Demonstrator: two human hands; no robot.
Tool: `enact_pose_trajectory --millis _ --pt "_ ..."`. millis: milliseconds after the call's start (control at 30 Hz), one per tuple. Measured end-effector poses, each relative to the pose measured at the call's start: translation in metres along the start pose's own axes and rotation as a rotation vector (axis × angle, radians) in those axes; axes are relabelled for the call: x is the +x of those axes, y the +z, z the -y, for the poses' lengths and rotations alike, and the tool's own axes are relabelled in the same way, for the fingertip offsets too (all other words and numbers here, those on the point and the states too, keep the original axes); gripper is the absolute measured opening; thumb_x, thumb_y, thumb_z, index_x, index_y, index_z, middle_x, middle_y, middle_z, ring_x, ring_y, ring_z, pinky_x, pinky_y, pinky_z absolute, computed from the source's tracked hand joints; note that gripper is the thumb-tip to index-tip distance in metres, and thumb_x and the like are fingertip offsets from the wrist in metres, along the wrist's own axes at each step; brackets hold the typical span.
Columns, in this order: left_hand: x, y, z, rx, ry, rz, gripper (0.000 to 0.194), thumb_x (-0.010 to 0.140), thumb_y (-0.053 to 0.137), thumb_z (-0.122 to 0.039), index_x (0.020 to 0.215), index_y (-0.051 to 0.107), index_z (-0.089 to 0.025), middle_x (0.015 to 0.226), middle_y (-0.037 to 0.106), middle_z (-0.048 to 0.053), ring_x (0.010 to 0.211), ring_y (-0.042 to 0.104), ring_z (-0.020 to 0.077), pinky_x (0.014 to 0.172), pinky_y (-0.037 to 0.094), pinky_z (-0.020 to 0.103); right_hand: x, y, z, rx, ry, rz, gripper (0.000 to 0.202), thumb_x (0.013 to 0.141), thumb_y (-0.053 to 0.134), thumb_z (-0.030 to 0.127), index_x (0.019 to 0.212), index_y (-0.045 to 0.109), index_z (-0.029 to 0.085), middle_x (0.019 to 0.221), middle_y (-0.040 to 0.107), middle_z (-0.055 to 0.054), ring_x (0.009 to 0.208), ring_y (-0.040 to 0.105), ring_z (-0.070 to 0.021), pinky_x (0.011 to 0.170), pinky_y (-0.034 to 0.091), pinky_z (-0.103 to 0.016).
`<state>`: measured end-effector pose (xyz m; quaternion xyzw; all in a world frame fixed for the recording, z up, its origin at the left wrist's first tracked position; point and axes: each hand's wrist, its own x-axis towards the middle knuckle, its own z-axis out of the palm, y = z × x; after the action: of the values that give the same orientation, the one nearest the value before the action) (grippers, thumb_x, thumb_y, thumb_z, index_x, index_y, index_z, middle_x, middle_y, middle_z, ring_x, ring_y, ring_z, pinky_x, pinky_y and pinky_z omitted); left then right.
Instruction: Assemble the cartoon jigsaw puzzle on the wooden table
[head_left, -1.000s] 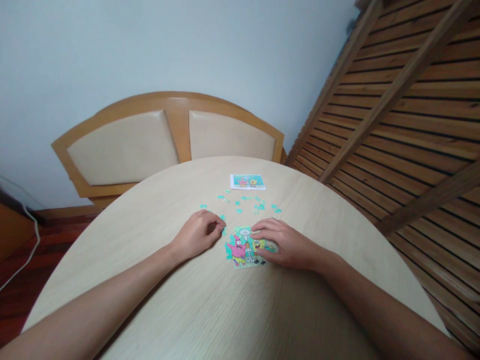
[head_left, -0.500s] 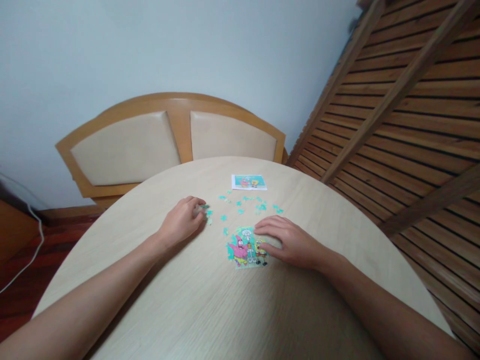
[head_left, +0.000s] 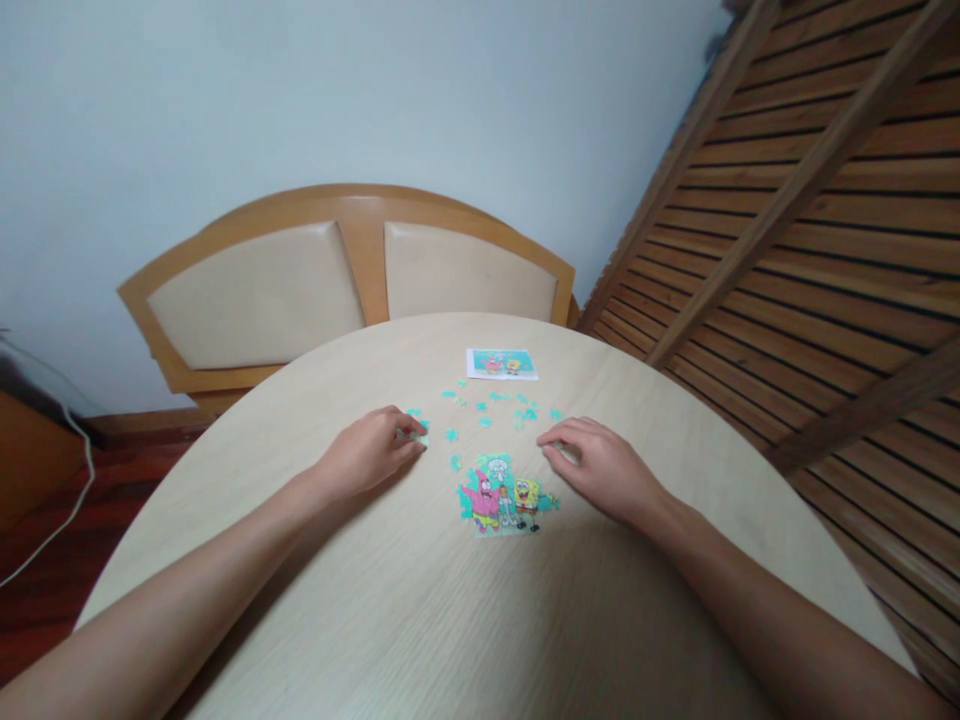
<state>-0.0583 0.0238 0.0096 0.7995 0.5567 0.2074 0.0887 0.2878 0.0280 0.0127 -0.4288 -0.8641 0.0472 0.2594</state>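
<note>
Puzzle (head_left: 498, 503): joined part flat on the near middle of the tabletop (head_left: 420, 610), between and nearer than the hands; pink, pale and yellow figures all in view, edges jagged at left and right.
Right hand (head_left: 601, 462): has come off the puzzle's right side, now up and right of it; thumb and forefinger drawn close, cannot tell if the grip has a piece.
Left hand (head_left: 369, 452): at the leftmost pieces, fingertips bent over a pale one; pinched or merely touched, cannot tell.
Loose pieces (head_left: 484, 422): mostly turquoise, scattered between puzzle and card; two lie just left of the puzzle's upper corner.
Card (head_left: 504, 364): picture side up, beyond the pieces.
Uncovered puzzle: no hand steadying it; my reading, attention is on loose pieces, joining paused.
</note>
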Motion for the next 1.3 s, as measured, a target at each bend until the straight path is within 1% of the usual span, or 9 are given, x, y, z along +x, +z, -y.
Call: enact_pose_trajectory --millis 67,167,333,500,633,800,933,1133,1300 --pt "0.0 0.001 -0.001 -0.009 0.018 0.035 0.018 0.087 0.063 -0.031 0.1 0.076 -0.025 0.105 0.072 0.007 0.081 0.066 0.0213 0.073 0.052 0.033 0.0 0.001 0.0 0.0 -0.003 0.01 0.016 0.094 0.055 0.025 0.095 0.072 0.023 0.098 0.076 -0.005 0.095 0.068 -0.0249 0.087 0.053 -0.043" --pt "0.002 0.0 -0.003 -0.035 0.043 0.088 0.017 0.089 0.06 -0.029 0.097 0.074 -0.023 0.104 0.07 0.008 0.086 0.066 0.0218 0.078 0.052 0.034 -0.001 0.001 0.0 0.003 -0.001 0.021 0.017 0.094 0.055 0.025 0.096 0.072 0.022 0.098 0.075 -0.006 0.095 0.068 -0.025 0.087 0.053 -0.044" --pt "0.004 -0.004 -0.006 -0.07 0.095 0.146 0.013 0.087 0.061 -0.029 0.092 0.069 -0.02 0.097 0.067 0.008 0.085 0.063 0.0214 0.077 0.051 0.034 0.0 0.0 0.002 0.003 -0.011 0.047 0.017 0.094 0.055 0.024 0.095 0.071 0.021 0.098 0.075 -0.006 0.095 0.067 -0.025 0.088 0.052 -0.044" --pt "0.002 -0.005 -0.013 -0.082 0.168 0.15 0.014 0.088 0.059 -0.03 0.095 0.066 -0.021 0.095 0.067 0.006 0.087 0.06 0.021 0.079 0.048 0.034 0.001 -0.001 0.003 0.011 -0.027 0.061 0.016 0.094 0.056 0.023 0.096 0.071 0.021 0.099 0.075 -0.006 0.095 0.067 -0.0246 0.088 0.052 -0.043" --pt "0.001 -0.004 -0.019 -0.072 0.228 0.184 0.011 0.09 0.056 -0.025 0.089 0.066 -0.021 0.087 0.068 0.004 0.087 0.059 0.0206 0.081 0.046 0.033 0.0 0.0 0.003 0.02 -0.044 0.064 0.016 0.094 0.057 0.023 0.097 0.072 0.021 0.1 0.075 -0.006 0.096 0.067 -0.0239 0.089 0.052 -0.042" --pt "0.001 -0.004 -0.024 -0.105 0.193 0.212 0.014 0.09 0.058 -0.022 0.101 0.067 -0.02 0.093 0.069 0.004 0.089 0.061 0.0199 0.081 0.047 0.032 -0.001 0.002 0.003 0.026 -0.059 0.064 0.016 0.094 0.057 0.022 0.098 0.072 0.021 0.1 0.075 -0.005 0.096 0.067 -0.0229 0.089 0.052 -0.04" --pt "0.0 -0.005 -0.028 -0.106 0.2 0.214 0.02 0.091 0.058 -0.021 0.11 0.067 -0.021 0.099 0.07 0.005 0.094 0.061 0.0211 0.086 0.048 0.035 -0.001 0.002 0.004 0.036 -0.066 0.066 0.016 0.095 0.057 0.023 0.098 0.072 0.021 0.1 0.075 -0.005 0.096 0.067 -0.0231 0.089 0.052 -0.04" --pt "-0.005 -0.003 -0.026 0.033 0.18 0.174 0.025 0.092 0.062 -0.038 0.109 0.065 -0.02 0.105 0.066 0.009 0.099 0.06 0.0265 0.091 0.048 0.042 -0.001 0.002 0.006 0.05 -0.071 0.078 0.016 0.095 0.057 0.023 0.099 0.072 0.021 0.101 0.074 -0.006 0.097 0.067 -0.0238 0.089 0.052 -0.041" --pt "-0.006 -0.002 -0.023 0.018 0.2 0.182 0.015 0.093 0.06 -0.034 0.097 0.063 -0.019 0.101 0.064 0.007 0.097 0.057 0.0251 0.089 0.047 0.039 -0.001 0.004 0.005 0.079 -0.097 0.087 0.016 0.095 0.057 0.022 0.098 0.072 0.02 0.1 0.074 -0.007 0.097 0.066 -0.0232 0.089 0.051 -0.04"
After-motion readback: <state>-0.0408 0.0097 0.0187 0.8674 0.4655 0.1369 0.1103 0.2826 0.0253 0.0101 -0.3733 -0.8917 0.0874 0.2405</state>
